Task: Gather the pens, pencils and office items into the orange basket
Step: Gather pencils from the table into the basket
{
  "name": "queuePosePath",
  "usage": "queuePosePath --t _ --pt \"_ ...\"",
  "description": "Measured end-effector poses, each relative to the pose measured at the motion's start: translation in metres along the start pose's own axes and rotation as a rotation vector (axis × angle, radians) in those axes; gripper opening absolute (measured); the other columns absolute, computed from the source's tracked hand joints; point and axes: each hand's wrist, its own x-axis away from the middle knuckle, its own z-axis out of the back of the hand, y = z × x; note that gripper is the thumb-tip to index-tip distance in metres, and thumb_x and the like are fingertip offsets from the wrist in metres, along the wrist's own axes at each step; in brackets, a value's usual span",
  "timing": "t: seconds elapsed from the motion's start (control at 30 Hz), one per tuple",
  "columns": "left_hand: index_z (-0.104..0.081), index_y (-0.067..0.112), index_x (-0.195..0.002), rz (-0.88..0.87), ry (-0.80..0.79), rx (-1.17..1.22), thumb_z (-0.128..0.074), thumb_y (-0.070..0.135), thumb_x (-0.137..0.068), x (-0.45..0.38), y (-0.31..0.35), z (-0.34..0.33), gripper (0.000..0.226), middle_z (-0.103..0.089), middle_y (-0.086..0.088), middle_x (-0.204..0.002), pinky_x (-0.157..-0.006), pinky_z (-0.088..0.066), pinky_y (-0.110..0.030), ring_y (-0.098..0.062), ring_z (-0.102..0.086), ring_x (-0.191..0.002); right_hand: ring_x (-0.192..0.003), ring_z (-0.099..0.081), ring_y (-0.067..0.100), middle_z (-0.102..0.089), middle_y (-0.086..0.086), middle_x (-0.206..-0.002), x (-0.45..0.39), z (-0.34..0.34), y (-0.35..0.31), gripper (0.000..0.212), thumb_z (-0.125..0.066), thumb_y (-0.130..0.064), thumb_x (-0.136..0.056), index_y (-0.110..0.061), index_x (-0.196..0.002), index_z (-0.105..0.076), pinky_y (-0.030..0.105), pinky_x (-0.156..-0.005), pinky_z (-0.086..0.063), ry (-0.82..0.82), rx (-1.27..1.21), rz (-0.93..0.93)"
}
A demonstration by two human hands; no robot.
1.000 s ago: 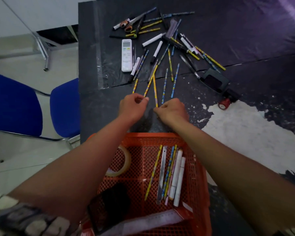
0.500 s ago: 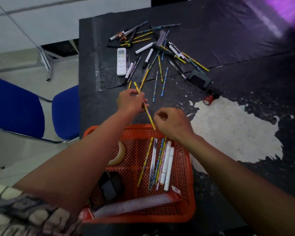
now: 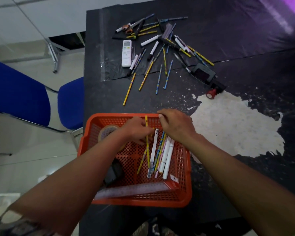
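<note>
Mid-deposit: left hand (image 3: 136, 130) pinching a yellow pencil (image 3: 147, 142) over the orange basket (image 3: 187, 167), right hand (image 3: 175, 126) curled, grip contents unclear; next, release among basket pens, then reach toward twelve o'clock bench (image 3: 228, 31) scatter.

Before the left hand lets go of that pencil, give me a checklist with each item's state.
1. Left hand grips the yellow pencil: ok.
2. Pencil is over the basket, not the table: ok.
3. Pencil lies along the pens already in: ok.
4. Right hand clear of the drop: not ok, it hovers beside it.
5. Right hand holding anything: cannot tell.
6. All pencils gathered: not ok, many remain on the table.
</note>
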Motion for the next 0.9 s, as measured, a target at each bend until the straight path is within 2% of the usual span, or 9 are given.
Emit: queuePosePath --t 0.07,0.13,0.23,0.3,0.37,0.43,0.53,0.73,0.9 --pt "-0.070 0.008 -0.074 -0.012 0.002 -0.171 -0.069 0.027 -0.086 -0.002 -0.003 0.005 0.023 -0.071 -0.005 -0.072 -0.061 -0.061 -0.033 -0.021 -0.071 -0.066 -0.098 -0.064 0.021 -0.071 -0.002 -0.111 -0.002 0.001 -0.001 0.031 -0.047 -0.037 -0.099 -0.025 -0.120 -0.067 0.032 -0.078 -0.048 0.016 -0.026 -0.026" --pt "-0.063 0.016 -0.061 -0.058 0.001 -0.370 -0.071 0.043 -0.083 -0.005 0.000 0.012 0.036 -0.059 0.001 -0.058 -0.054 -0.051 -0.027 -0.018 -0.061 -0.056 -0.099 -0.064 0.021 -0.071 -0.002 -0.111 -0.008 0.002 -0.001 0.031 -0.050 -0.039 -0.097 -0.025 -0.118 -0.068 0.033 -0.078 -0.049 0.038 -0.046 -0.067" --pt "-0.066 0.023 -0.061 -0.127 0.070 -0.615 -0.063 0.062 -0.080 -0.012 0.012 0.026 0.043 -0.058 0.000 -0.063 -0.064 -0.046 -0.029 -0.021 -0.060 -0.069 -0.097 -0.065 0.024 -0.072 -0.001 -0.107 -0.027 0.002 -0.003 0.030 -0.051 -0.040 -0.095 -0.025 -0.113 -0.069 0.033 -0.076 -0.050 0.078 -0.064 -0.156" --pt "-0.066 0.024 -0.057 -0.172 0.182 -0.646 -0.054 0.072 -0.072 -0.018 0.023 0.037 0.052 -0.056 -0.001 -0.060 -0.063 -0.044 -0.030 -0.026 -0.063 -0.074 -0.096 -0.065 0.028 -0.072 0.002 -0.104 -0.045 0.002 -0.004 0.029 -0.050 -0.039 -0.095 -0.023 -0.109 -0.070 0.033 -0.072 -0.048 0.097 -0.072 -0.227" --pt "-0.067 0.019 -0.061 -0.211 0.288 -0.616 -0.054 0.068 -0.071 -0.025 0.030 0.045 0.052 -0.058 -0.001 -0.059 -0.061 -0.044 -0.029 -0.026 -0.065 -0.074 -0.096 -0.064 0.032 -0.071 0.005 -0.102 -0.063 0.001 -0.005 0.030 -0.050 -0.041 -0.094 -0.023 -0.106 -0.071 0.033 -0.070 -0.043 0.098 -0.074 -0.296" --pt "-0.071 0.017 -0.067 -0.259 0.402 -0.541 -0.062 0.053 -0.079 -0.038 0.033 0.051 0.039 -0.061 0.002 -0.060 -0.062 -0.044 -0.029 -0.026 -0.066 -0.076 -0.097 -0.065 0.033 -0.071 0.005 -0.102 -0.083 -0.001 -0.004 0.030 -0.051 -0.044 -0.093 -0.024 -0.104 -0.071 0.034 -0.073 -0.044 0.089 -0.069 -0.356" --pt "-0.073 0.023 -0.082 -0.296 0.534 -0.481 -0.063 0.047 -0.084 -0.061 0.035 0.056 0.026 -0.072 0.002 -0.078 -0.067 -0.049 -0.032 -0.026 -0.068 -0.085 -0.101 -0.065 0.034 -0.071 0.006 -0.105 -0.112 -0.007 0.000 0.032 -0.056 -0.049 -0.091 -0.024 -0.103 -0.071 0.037 -0.080 -0.049 0.088 -0.069 -0.437" --pt "-0.070 0.027 -0.112 -0.321 0.535 -0.406 -0.061 0.041 -0.089 -0.125 0.031 0.061 0.028 -0.072 0.001 -0.113 -0.087 -0.053 -0.040 -0.026 -0.065 -0.109 -0.109 -0.062 0.034 -0.068 0.008 -0.113 -0.163 -0.025 0.014 0.037 -0.062 -0.053 -0.087 -0.023 -0.108 -0.068 0.038 -0.087 -0.047 0.056 -0.023 -0.514" --pt "-0.065 0.020 -0.123 -0.394 0.538 -0.441 -0.061 0.034 -0.092 -0.159 0.031 0.058 0.035 -0.067 -0.005 -0.121 -0.090 -0.049 -0.040 -0.027 -0.058 -0.114 -0.109 -0.062 0.035 -0.067 0.009 -0.114 -0.181 -0.038 0.022 0.033 -0.063 -0.047 -0.089 -0.022 -0.109 -0.067 0.038 -0.087 -0.047 0.058 0.038 -0.515"
